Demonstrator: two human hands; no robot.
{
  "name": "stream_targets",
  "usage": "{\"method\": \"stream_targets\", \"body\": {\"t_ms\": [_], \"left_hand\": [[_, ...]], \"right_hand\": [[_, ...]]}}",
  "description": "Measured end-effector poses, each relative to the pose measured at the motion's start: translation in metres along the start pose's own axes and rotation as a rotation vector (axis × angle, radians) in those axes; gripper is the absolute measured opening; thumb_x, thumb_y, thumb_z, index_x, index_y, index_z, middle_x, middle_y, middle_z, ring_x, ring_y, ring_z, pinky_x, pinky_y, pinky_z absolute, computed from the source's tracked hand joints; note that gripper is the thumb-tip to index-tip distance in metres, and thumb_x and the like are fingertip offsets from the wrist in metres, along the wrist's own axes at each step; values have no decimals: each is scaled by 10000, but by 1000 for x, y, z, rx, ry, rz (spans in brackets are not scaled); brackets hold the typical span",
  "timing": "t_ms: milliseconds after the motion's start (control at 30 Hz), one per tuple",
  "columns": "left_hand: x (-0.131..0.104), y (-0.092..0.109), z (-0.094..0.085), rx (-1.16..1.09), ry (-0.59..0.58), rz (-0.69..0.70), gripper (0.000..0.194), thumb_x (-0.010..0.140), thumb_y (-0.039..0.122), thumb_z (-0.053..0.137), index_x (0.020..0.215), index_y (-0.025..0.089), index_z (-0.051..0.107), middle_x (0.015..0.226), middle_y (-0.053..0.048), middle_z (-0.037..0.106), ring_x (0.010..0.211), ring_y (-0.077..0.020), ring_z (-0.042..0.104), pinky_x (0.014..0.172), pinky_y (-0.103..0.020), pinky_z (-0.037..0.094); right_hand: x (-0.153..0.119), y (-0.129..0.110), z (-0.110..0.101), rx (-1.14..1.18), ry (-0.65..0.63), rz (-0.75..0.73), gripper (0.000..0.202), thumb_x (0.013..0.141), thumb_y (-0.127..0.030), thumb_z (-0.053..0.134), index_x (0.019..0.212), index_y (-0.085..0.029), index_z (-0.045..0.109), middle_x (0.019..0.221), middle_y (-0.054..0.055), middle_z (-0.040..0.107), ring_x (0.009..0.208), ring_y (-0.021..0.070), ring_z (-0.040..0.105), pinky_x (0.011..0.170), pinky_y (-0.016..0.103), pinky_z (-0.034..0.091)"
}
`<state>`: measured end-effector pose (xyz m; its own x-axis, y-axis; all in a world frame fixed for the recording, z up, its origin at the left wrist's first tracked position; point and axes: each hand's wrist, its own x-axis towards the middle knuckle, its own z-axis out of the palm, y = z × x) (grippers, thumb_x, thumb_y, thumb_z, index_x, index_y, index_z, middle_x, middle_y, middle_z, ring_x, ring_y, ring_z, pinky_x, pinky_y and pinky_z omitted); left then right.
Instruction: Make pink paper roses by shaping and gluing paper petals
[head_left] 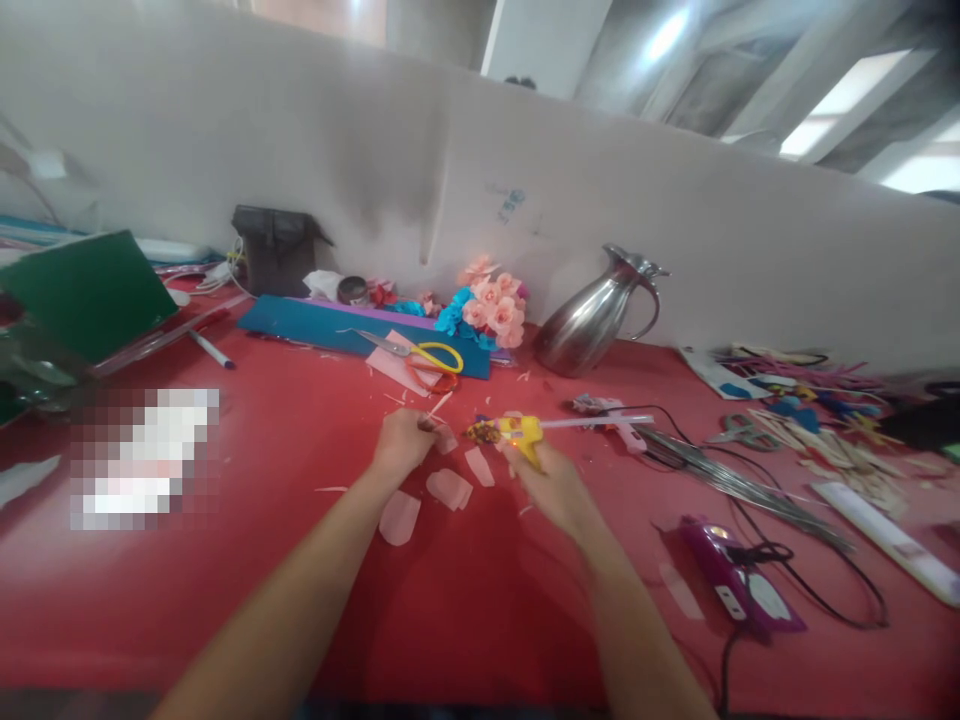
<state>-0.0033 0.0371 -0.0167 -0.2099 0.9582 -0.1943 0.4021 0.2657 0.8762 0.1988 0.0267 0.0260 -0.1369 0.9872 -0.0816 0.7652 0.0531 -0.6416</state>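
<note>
My right hand (553,478) is closed around the handle of a yellow hot glue gun (523,432). A clear glue stick (592,422) sticks out of its back, and its dark, crusted nozzle points left. To the left, my left hand (405,442) pinches a pale pink paper petal (445,438); a thin pale stick-like piece shows above the fingers. The nozzle is a short way from the petal, apart from it. Below the hands, several cut paper petals (450,490) lie on the red table (465,620). Yellow-handled scissors (437,356) rest beyond the hands.
A bunch of peach and blue paper flowers (495,310) and a steel jug (592,320) stand by the wall. On the right lie a pink glue gun (622,430), metal wires (735,480) and a purple extension socket (739,580) with a trailing black cord. Blue sheets (315,328) lie behind.
</note>
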Motion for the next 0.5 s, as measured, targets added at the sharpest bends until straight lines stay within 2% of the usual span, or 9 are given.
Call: {"method": "stream_targets", "body": {"t_ms": [133,233,300,400,467,500], "left_hand": [[0,-1,-3,-211,-10,-71,39,630,136,613,647,139,647,540,4,593,391,-75,470,448,-203,379],[-5,7,-10,-398,-23,-41,27,626,145,625,639,127,641,573,1,598,514,-89,529,548,-207,424],[-9,14,-15,-459,-47,-20,53,625,163,627,652,124,650,602,-2,611,568,-98,544,597,-217,433],[-13,20,-20,-431,-87,38,112,619,202,634,689,120,666,615,-1,614,577,-101,531,607,-223,416],[-13,19,-20,-379,-97,102,135,615,224,637,694,120,670,608,0,607,567,-100,516,597,-222,398],[-12,17,-18,-355,-94,128,137,614,232,635,689,122,669,604,0,605,562,-100,511,589,-222,392]], "right_hand": [[8,9,-9,118,35,141,383,791,-538,422,670,-187,517,446,-26,479,461,147,514,468,245,368],[16,25,-19,69,105,227,369,792,-521,422,627,-196,482,476,2,528,510,163,567,500,252,392],[19,38,-24,-43,135,241,379,804,-518,394,638,-194,498,524,34,575,533,181,587,533,277,410],[18,46,-27,-377,320,168,342,811,-455,416,713,-165,569,698,134,640,679,243,613,631,346,423],[14,37,-25,-529,469,35,287,807,-370,448,804,-130,606,857,197,637,829,283,595,735,393,409],[13,28,-22,-542,500,-53,274,807,-335,453,856,-118,614,922,206,628,890,288,577,786,405,395]]}}
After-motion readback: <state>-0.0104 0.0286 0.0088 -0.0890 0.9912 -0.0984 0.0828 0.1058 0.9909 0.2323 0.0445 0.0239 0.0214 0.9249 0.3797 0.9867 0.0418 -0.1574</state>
